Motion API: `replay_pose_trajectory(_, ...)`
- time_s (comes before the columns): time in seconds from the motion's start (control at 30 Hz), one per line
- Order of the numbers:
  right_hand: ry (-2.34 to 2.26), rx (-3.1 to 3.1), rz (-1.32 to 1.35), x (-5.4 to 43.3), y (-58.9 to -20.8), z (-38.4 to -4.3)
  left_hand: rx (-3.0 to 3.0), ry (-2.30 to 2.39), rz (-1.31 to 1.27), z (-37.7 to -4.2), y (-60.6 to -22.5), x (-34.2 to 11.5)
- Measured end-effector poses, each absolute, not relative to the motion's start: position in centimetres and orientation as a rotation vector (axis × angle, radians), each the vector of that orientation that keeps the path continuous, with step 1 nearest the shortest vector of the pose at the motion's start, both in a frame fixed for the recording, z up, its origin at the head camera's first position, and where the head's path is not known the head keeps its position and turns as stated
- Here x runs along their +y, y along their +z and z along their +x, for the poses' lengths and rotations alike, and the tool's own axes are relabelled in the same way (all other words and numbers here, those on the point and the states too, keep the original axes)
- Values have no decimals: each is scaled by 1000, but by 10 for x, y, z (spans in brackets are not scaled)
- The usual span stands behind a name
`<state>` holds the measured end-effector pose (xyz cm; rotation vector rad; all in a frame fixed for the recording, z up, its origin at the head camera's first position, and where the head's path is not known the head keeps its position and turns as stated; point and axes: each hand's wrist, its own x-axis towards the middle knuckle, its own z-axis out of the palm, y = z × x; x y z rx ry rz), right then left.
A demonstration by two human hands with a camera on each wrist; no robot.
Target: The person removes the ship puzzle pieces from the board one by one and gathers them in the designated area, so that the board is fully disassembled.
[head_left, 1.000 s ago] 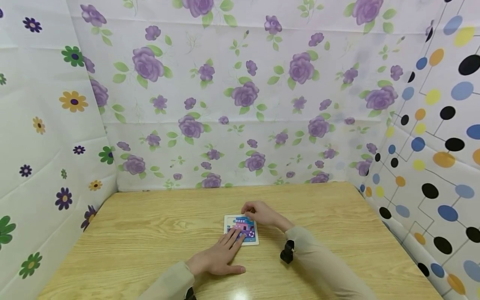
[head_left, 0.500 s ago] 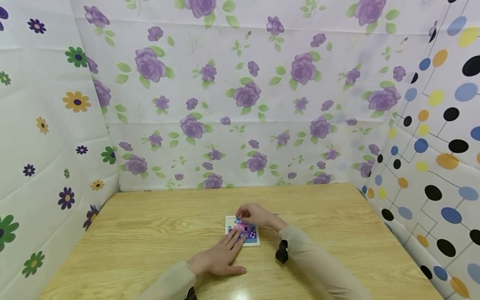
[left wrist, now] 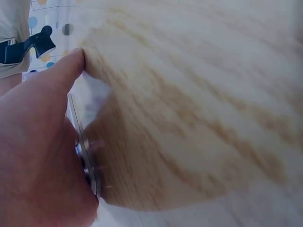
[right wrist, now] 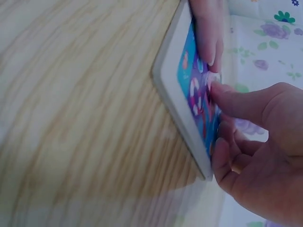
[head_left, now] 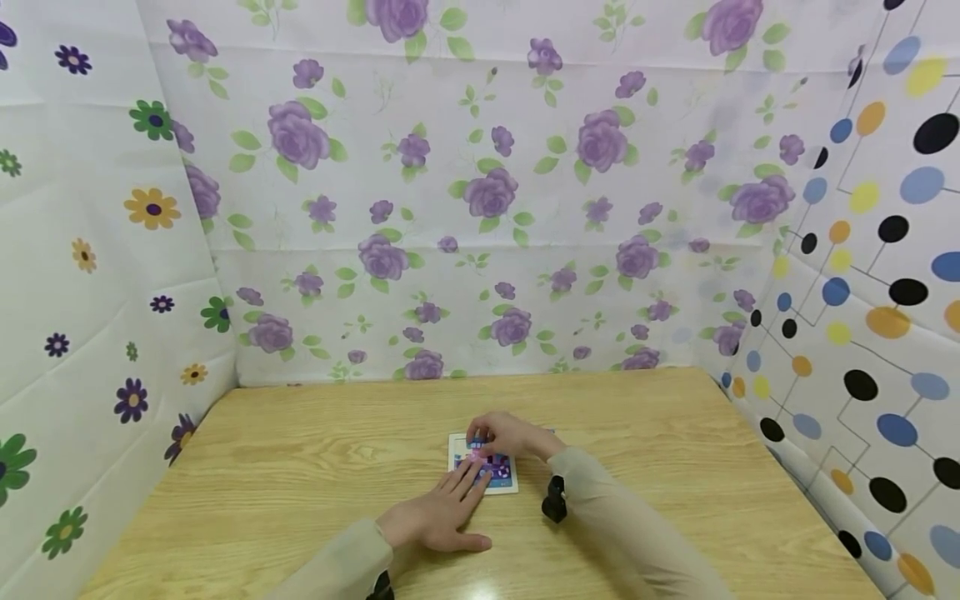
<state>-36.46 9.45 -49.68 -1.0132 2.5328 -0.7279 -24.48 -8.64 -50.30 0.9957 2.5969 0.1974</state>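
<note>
A small square picture puzzle (head_left: 504,483) in a white frame lies flat on the table, showing a pink, purple and blue scene. My left hand (head_left: 442,512) rests flat with straight fingers over its near left part, thumb spread onto the table. At the puzzle's upper part, my right hand (head_left: 510,435) has curled fingers and seems to pinch a small blue puzzle piece (head_left: 477,442), mostly hidden by the fingers. In the right wrist view, the thumb touches the picture and the other fingers bend near the frame (right wrist: 170,101).
The wooden table (head_left: 337,467) extends around the puzzle. A small coloured bit (head_left: 551,431) shows behind my right wrist, too small to make out. Flower-patterned cloth (head_left: 450,208) hangs behind, with dotted cloth (head_left: 862,383) on the right.
My right hand has moved left, from the puzzle's upper right corner to over its upper middle. The coloured bit behind the wrist has come into view. My left hand has stayed in place.
</note>
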Motion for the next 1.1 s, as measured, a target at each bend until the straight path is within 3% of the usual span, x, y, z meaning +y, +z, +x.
replay_pose_trajectory(0.23, -639, 2582, -1023, 91, -493, -361, 2589, 216, 1007, -245, -503, -87)
replay_pose_trajectory(0.87, -921, 2598, -1057, 106, -504, -371, 2582, 279, 1013, -246, -505, -89)
replay_pose_trajectory(1.1, -1015, 2599, -950, 110, -505, -372, 2570, 279, 1025, -247, -507, -91)
